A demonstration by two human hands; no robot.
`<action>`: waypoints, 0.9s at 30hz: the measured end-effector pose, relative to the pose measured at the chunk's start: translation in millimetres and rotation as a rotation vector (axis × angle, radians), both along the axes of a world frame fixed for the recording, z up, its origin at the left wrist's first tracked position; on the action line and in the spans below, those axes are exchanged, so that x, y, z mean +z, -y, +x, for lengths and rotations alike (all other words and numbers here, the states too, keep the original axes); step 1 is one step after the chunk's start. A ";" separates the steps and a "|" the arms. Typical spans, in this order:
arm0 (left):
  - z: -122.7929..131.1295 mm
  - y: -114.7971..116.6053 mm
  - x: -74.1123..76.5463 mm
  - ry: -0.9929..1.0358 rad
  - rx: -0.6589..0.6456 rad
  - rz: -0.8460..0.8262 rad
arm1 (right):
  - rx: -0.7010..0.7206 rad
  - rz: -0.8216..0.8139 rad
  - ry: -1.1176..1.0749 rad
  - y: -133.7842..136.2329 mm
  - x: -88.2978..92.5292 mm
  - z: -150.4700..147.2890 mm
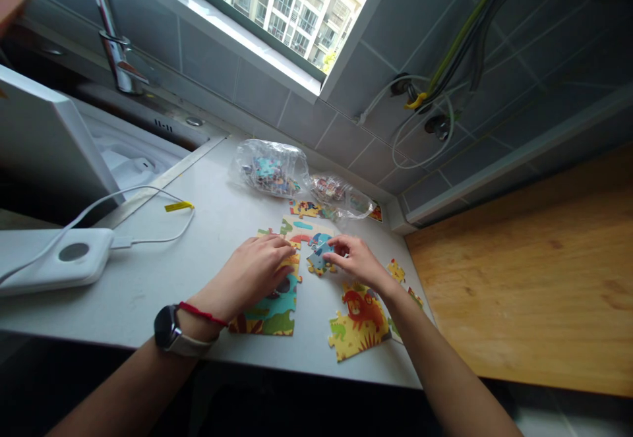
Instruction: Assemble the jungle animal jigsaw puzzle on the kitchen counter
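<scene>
My right hand (353,258) pinches a blue jigsaw piece (319,256) between thumb and fingers, at the right side of a partly joined puzzle (281,302). Over the upper left of that puzzle lies my left hand (262,259), palm down, its thumb apart from the bent fingers; it hides some of the pieces beneath. To the right, close to my right forearm, rests a joined yellow section with a red lion (362,308). A few more yellow pieces (395,270) lie beyond that forearm, which partly covers them.
Two clear plastic bags of puzzle pieces, a larger one (271,168) and a smaller one (341,194), stand near the tiled wall. A white power strip (59,259) with a cable is at the left, below the faucet (119,61). A wooden board (519,272) borders the counter's right side.
</scene>
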State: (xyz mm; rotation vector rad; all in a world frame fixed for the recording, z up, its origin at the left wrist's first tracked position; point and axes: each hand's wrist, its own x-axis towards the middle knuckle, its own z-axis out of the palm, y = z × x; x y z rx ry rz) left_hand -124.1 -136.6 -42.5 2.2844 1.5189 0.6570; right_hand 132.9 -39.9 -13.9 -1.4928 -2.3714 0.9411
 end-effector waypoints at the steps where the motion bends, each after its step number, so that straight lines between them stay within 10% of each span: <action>1: 0.0 -0.1 0.3 -0.001 0.000 -0.002 | -0.041 -0.056 -0.033 0.3 -1.4 4.1; 27: -0.8 -1.2 -5.1 -0.002 -0.012 0.032 | -0.429 -0.666 -0.471 27.9 -5.7 13.4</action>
